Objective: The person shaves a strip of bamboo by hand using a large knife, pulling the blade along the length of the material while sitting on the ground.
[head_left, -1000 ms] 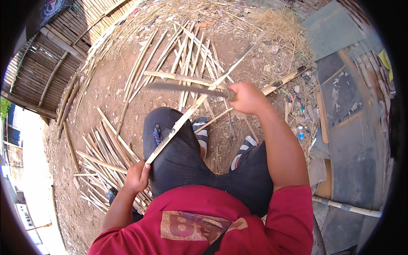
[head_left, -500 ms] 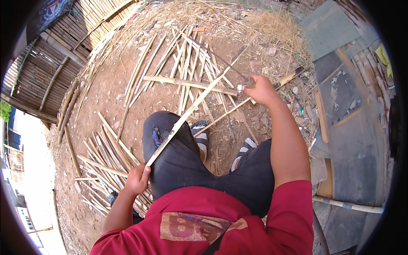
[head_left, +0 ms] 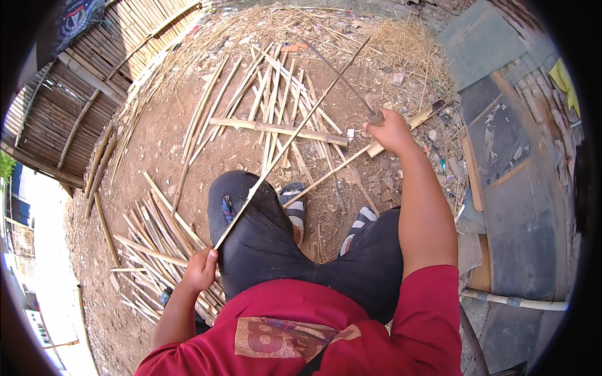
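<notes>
My left hand [head_left: 199,271] is closed around the near end of a long bamboo strip [head_left: 290,143]. This strip slants over my left thigh and reaches up and to the right, its narrow edge towards me. In my right hand [head_left: 390,133] is the handle of a long, thin-bladed machete [head_left: 357,95]. Its dark blade points up and to the left and crosses the strip's far part in the picture; whether they touch I cannot tell. Beyond my feet, a wider bamboo slat [head_left: 279,128] lies across a loose heap of strips [head_left: 271,94].
Beside my left leg is a bundle of bamboo strips [head_left: 160,229]. A bamboo piece [head_left: 407,127] lies beyond my right hand. Dry straw [head_left: 407,53] covers the far ground. Dark flat panels [head_left: 511,169] stand along the right, and a bamboo-slat wall [head_left: 56,119] rises at left.
The bamboo strip has turned from its broad face to its narrow edge, and its far end has shifted left. My right hand has moved slightly right, swinging the machete's tip rightward.
</notes>
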{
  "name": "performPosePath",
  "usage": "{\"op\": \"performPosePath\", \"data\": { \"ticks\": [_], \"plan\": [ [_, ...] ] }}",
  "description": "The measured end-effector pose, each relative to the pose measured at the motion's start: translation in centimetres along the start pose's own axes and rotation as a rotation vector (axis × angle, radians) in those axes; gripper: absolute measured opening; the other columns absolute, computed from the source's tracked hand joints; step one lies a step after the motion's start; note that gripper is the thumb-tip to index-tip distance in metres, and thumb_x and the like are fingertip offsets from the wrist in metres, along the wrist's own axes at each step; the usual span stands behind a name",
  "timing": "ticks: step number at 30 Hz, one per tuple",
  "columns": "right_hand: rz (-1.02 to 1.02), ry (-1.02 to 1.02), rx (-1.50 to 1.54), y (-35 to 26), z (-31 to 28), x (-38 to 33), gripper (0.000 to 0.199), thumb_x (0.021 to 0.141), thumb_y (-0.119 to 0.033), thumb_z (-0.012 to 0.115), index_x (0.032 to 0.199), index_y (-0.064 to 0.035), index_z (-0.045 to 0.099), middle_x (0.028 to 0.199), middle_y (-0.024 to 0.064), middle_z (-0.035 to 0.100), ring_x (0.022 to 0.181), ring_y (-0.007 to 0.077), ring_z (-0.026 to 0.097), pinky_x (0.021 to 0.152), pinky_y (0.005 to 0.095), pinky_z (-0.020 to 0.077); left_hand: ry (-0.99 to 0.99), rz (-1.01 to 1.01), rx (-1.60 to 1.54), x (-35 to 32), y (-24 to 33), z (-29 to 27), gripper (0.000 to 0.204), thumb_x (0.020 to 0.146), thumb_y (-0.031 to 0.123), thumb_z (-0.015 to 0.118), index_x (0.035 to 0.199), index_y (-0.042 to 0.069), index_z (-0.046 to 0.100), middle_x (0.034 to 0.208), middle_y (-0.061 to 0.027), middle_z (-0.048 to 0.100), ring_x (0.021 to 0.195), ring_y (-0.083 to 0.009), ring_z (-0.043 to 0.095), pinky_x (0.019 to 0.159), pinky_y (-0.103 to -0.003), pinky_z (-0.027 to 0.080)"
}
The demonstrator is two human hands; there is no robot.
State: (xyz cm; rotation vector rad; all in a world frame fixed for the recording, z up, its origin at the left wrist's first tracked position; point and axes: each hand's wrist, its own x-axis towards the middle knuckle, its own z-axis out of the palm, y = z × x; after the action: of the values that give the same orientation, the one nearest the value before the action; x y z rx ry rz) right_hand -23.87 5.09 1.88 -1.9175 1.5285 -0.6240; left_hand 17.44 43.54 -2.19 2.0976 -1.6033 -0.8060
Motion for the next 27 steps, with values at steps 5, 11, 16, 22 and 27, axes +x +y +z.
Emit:
{"op": "performPosePath", "data": {
  "ticks": [5,11,16,22,27],
  "plan": [
    [-0.111,0.141,-0.019,3.2,-0.2,0.7,0.058,0.084,-0.028,0.077,0.133,-0.0003,0.063,0.097,0.02,0.074,0.089,0.0344,0.073,0.082,0.0437,0.0558,0.001,0.004,0.027,-0.3,1.0,-0.3,0.05,0.108,0.039,0.043,0.082,-0.002,0.056,0.07,-0.0264,0.057,0.069,-0.0482,0.058,0.065,-0.05,0.046],
    [-0.383,-0.215,-0.427,-7.3,-0.1,-4.7,0.036,0.079,-0.024,0.077,0.113,-0.0116,0.073,0.093,0.0224,0.072,0.09,0.0394,0.07,0.081,0.0475,0.0554,0.087,0.02,0.101,-0.9,0.6,0.9,0.05,0.107,0.039,0.045,0.078,-0.001,0.053,0.068,-0.0266,0.056,0.068,-0.0498,0.057,0.062,-0.051,0.045],
    [-0.229,-0.148,-0.307,-3.4,-1.4,-2.8,0.038,0.079,-0.025,0.078,0.114,-0.0102,0.074,0.098,0.0218,0.073,0.093,0.0393,0.07,0.081,0.0466,0.0555,0.164,0.028,0.17,-0.9,0.6,1.8,0.049,0.105,0.041,0.05,0.078,0.0,0.051,0.066,-0.0274,0.054,0.065,-0.0516,0.056,0.06,-0.053,0.043],
    [-0.226,-0.118,-0.414,-5.5,-0.1,-3.7,0.043,0.081,-0.029,0.08,0.117,-0.0064,0.073,0.102,0.0225,0.074,0.095,0.0367,0.072,0.084,0.0417,0.0561,0.163,-0.003,0.299,-0.7,1.3,1.6,0.045,0.102,0.04,0.055,0.083,0.0,0.052,0.068,-0.029,0.059,0.07,-0.0537,0.059,0.063,-0.058,0.045],
    [-0.286,-0.216,-0.349,-5.9,0.9,-3.0,0.047,0.083,-0.027,0.078,0.124,-0.007,0.071,0.107,0.02,0.074,0.096,0.0364,0.072,0.086,0.0437,0.0562,0.143,0.035,0.233,-1.0,-0.9,1.4,0.044,0.102,0.039,0.054,0.083,-0.001,0.052,0.068,-0.0298,0.058,0.07,-0.0538,0.059,0.063,-0.057,0.045]
  ]
}}
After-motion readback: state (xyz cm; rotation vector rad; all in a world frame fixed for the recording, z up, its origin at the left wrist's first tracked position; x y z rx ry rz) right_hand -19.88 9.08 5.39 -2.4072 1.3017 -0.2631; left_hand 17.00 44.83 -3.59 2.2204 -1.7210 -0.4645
